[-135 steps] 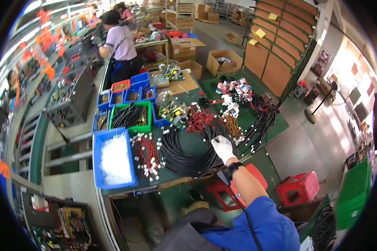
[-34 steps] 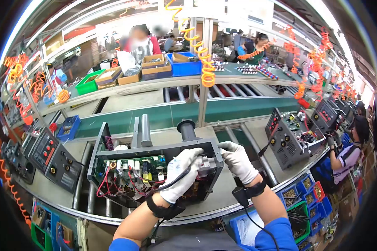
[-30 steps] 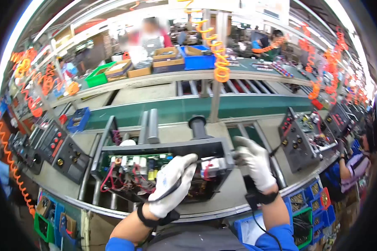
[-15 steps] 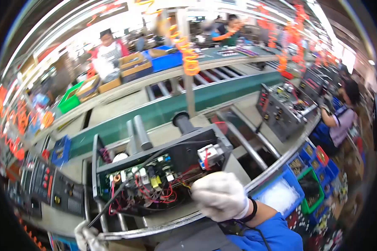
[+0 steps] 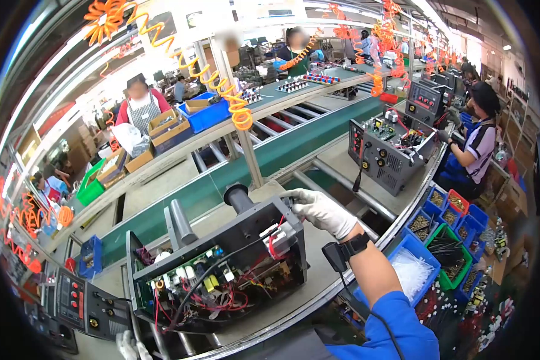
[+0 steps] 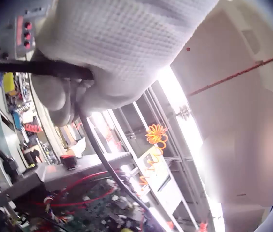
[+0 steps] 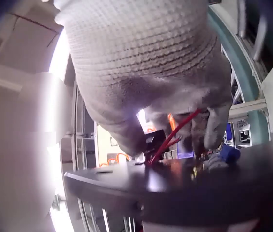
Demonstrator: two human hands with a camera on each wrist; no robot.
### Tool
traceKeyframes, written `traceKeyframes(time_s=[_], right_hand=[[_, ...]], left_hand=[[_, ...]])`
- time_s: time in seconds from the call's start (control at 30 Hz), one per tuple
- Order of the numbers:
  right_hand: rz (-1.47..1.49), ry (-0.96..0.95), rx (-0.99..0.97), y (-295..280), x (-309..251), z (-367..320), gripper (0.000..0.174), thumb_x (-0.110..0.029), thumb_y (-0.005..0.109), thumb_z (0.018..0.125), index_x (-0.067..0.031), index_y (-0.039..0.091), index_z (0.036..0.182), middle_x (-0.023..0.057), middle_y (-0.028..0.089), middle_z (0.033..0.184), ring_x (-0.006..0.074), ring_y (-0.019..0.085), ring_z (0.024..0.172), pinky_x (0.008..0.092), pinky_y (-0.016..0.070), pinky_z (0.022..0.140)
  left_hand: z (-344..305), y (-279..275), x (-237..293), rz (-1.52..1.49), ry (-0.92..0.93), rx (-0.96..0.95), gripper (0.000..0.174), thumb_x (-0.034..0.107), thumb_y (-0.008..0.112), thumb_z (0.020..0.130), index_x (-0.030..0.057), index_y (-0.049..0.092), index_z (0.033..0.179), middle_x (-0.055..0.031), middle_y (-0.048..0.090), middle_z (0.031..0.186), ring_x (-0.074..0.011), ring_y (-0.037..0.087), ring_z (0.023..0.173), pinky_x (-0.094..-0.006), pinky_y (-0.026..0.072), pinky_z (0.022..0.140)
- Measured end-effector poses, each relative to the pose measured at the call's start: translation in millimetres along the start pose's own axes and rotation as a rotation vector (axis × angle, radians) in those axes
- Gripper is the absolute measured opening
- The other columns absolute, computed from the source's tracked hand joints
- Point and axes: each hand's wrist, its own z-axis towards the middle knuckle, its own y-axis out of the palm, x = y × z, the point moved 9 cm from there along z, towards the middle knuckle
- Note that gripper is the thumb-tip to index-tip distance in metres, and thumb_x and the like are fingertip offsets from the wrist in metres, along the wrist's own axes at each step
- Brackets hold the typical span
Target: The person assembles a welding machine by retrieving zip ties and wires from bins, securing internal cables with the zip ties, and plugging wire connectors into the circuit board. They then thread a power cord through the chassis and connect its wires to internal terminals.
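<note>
An opened grey machine chassis (image 5: 246,224) lies on the rollers with its circuit board (image 5: 222,282) and red wires showing. A black cable (image 5: 189,295) crosses over the board toward the chassis's right end. My gloved left hand (image 5: 131,346), at the lower left, is partly cut off by the head view's edge; in the left wrist view its curled fingers grip the cable (image 6: 99,153). My gloved right hand (image 5: 321,211) is at the upper right corner of the chassis. In the right wrist view its thumb and fingers close about a small black part (image 7: 154,138) beside a red wire (image 7: 175,131).
Another part-built machine (image 5: 390,150) stands further right along the line, near a seated person (image 5: 477,138). One machine panel (image 5: 90,306) is at the left. Blue and green parts bins (image 5: 453,255) sit at lower right. Orange coiled hoses (image 5: 241,114) hang overhead.
Over the last second my left hand has left the chassis's right end for the lower left, drawing the cable across. My right hand dipped in front, then returned to the corner. The view has turned.
</note>
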Motion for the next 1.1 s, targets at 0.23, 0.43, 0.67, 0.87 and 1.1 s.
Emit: traceKeyframes(time_s=[0.23,0.43,0.67,0.87,1.1], right_hand=[[-0.107,0.025,-0.168,8,-29,7,0.048,-0.009,0.062,0.087,0.0015,0.047,0.131,0.0063,0.060,0.104,0.0103,0.056,0.086,0.0257,0.0465,0.080],[-0.104,0.063,-0.276,6,-11,15,0.037,-0.017,0.067,0.090,-0.0024,0.053,0.121,0.0064,0.062,0.098,0.0069,0.054,0.074,0.0238,0.0464,0.067],[0.367,0.025,-0.170,2,-10,17,0.032,-0.016,0.059,0.094,-0.0033,0.046,0.120,0.0053,0.059,0.097,0.0112,0.061,0.078,0.0247,0.0527,0.065],[0.147,0.048,-0.166,-4,18,13,0.056,-0.017,0.064,0.091,0.0001,0.041,0.138,0.0018,0.055,0.095,0.0070,0.055,0.079,0.0207,0.0476,0.066],[0.133,0.135,-0.126,3,21,33,0.045,-0.024,0.069,0.089,0.0002,0.055,0.125,0.0022,0.061,0.093,0.0057,0.055,0.074,0.0214,0.0464,0.062]], left_hand=[[58,52,201,-0.686,0.025,-0.223,0.028,0.012,0.055,0.094,0.0004,0.057,0.120,-0.0140,0.050,0.126,-0.0185,0.049,0.108,-0.0334,0.0408,0.091],[90,136,341,-0.466,0.420,-0.418,0.030,0.007,0.057,0.088,0.0000,0.059,0.117,-0.0221,0.062,0.112,-0.0365,0.061,0.105,-0.0390,0.0479,0.092],[99,190,357,-0.354,0.328,-0.539,0.031,0.009,0.063,0.083,0.0014,0.064,0.113,-0.0168,0.065,0.097,-0.0293,0.064,0.092,-0.0346,0.0491,0.081],[100,190,353,-0.403,0.280,-0.461,0.022,0.006,0.059,0.083,0.0036,0.067,0.104,-0.0155,0.066,0.091,-0.0315,0.064,0.085,-0.0366,0.0502,0.076],[98,187,367,-0.318,0.407,-0.444,0.032,-0.006,0.057,0.073,0.0051,0.066,0.102,-0.0140,0.062,0.090,-0.0333,0.063,0.081,-0.0369,0.0506,0.072]])
